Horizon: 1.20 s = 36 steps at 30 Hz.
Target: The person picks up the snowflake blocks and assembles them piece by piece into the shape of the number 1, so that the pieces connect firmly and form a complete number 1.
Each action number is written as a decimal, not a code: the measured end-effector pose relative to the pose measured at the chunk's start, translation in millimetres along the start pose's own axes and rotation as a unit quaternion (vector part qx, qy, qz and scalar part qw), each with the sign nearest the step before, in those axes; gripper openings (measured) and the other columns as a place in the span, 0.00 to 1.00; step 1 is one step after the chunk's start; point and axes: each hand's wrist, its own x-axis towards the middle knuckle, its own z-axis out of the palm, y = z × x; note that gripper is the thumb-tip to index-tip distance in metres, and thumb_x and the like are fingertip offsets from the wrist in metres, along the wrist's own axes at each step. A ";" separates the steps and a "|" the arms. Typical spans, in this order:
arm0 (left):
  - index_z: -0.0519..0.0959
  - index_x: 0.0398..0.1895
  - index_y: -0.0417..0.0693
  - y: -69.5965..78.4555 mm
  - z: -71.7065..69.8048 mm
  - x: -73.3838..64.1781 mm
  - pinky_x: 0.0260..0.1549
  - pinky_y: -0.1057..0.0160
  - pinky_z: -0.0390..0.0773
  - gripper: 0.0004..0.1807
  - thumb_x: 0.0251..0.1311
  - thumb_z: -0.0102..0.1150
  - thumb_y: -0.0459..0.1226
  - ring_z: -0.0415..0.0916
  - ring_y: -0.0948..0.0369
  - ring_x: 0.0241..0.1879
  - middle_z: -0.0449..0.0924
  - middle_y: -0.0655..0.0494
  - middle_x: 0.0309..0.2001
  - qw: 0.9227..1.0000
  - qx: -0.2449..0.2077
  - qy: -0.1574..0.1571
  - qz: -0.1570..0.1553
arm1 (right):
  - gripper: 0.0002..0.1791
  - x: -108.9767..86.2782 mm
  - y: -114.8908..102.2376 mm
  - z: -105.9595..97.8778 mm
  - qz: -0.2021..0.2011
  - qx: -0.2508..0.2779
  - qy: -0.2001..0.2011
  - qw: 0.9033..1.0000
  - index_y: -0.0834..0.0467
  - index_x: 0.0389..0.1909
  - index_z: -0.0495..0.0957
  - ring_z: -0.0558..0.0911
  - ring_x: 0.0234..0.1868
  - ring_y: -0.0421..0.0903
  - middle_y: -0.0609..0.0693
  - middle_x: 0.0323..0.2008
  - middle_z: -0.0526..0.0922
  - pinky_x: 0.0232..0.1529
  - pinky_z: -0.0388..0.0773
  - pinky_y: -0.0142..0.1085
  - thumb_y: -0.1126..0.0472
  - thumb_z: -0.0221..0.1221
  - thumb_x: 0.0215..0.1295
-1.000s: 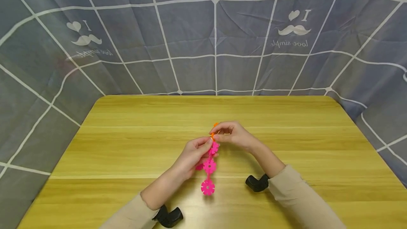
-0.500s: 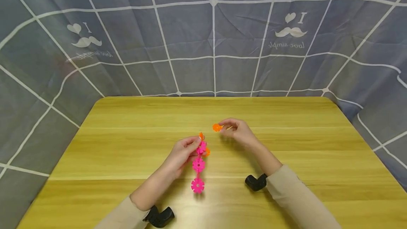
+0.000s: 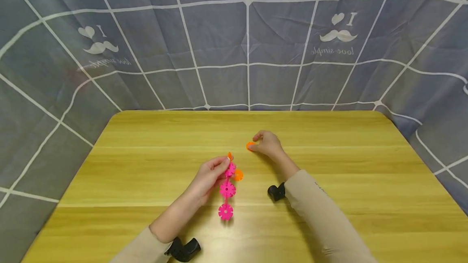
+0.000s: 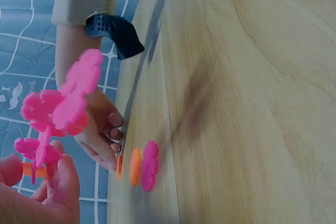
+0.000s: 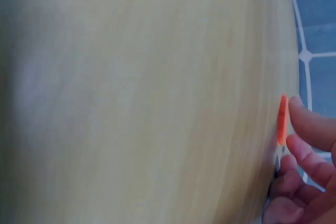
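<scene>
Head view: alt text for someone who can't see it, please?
A left hand holds a chain of pink, flower-shaped plastic discs over a yellowish wooden table. The right hand is at a round orange plastic disc; another orange disc lies near the chain.

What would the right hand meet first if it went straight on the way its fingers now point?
The orange disc lying on the table, right at the fingertips of the right hand. Thumb and disc overlap in the head view; whether they already touch is unclear.

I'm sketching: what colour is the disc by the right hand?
The disc: orange, clearest in right wrist view.
</scene>
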 end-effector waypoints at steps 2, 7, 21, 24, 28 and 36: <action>0.71 0.56 0.30 0.2 0.7 0.9 0.35 0.71 0.76 0.19 0.68 0.49 0.36 0.78 0.65 0.31 0.80 0.52 0.37 1.000 0.003 0.000 0.000 | 0.17 0.4 -4.8 0.7 0.004 -0.035 -0.005 0.999 0.61 0.34 0.76 0.71 0.32 0.49 0.53 0.31 0.76 0.35 0.70 0.37 0.57 0.71 0.49; 0.70 0.55 0.27 -0.9 1.7 1.5 0.36 0.71 0.77 0.19 0.68 0.48 0.35 0.79 0.65 0.30 0.80 0.47 0.38 1.000 0.008 -0.016 0.001 | 0.18 -2.6 -10.1 0.2 0.014 -0.046 -0.027 0.998 0.62 0.31 0.75 0.70 0.28 0.47 0.51 0.26 0.73 0.31 0.69 0.35 0.59 0.73 0.45; 0.70 0.55 0.27 -0.4 7.4 5.5 0.36 0.71 0.76 0.19 0.68 0.47 0.35 0.76 0.67 0.31 0.81 0.50 0.37 0.999 0.012 -0.028 0.009 | 0.11 -35.6 -44.6 -15.7 -0.049 0.298 -0.129 0.945 0.65 0.39 0.65 0.71 0.16 0.39 0.48 0.18 0.78 0.18 0.69 0.26 0.69 0.58 0.62; 0.71 0.55 0.28 1.2 9.1 5.5 0.36 0.71 0.76 0.19 0.68 0.47 0.35 0.76 0.66 0.32 0.81 0.48 0.39 0.999 0.013 -0.031 0.017 | 0.12 -40.8 -49.2 -19.4 -0.058 0.285 -0.130 0.948 0.67 0.42 0.67 0.72 0.16 0.40 0.49 0.17 0.77 0.18 0.69 0.27 0.69 0.59 0.61; 0.70 0.56 0.29 2.9 9.2 4.0 0.37 0.71 0.76 0.19 0.68 0.48 0.35 0.77 0.66 0.33 0.81 0.44 0.43 0.999 0.023 -0.029 0.031 | 0.14 -46.6 -52.3 -17.4 -0.074 0.269 -0.124 0.952 0.69 0.45 0.68 0.72 0.17 0.41 0.50 0.18 0.77 0.19 0.70 0.28 0.69 0.59 0.61; 0.72 0.53 0.30 5.8 17.7 0.4 0.25 0.73 0.75 0.16 0.68 0.46 0.32 0.73 0.66 0.23 0.78 0.52 0.30 0.996 0.023 -0.028 0.076 | 0.08 -54.0 -57.4 -18.8 -0.079 0.286 -0.131 0.946 0.69 0.39 0.69 0.71 0.15 0.40 0.49 0.16 0.76 0.17 0.66 0.28 0.69 0.57 0.62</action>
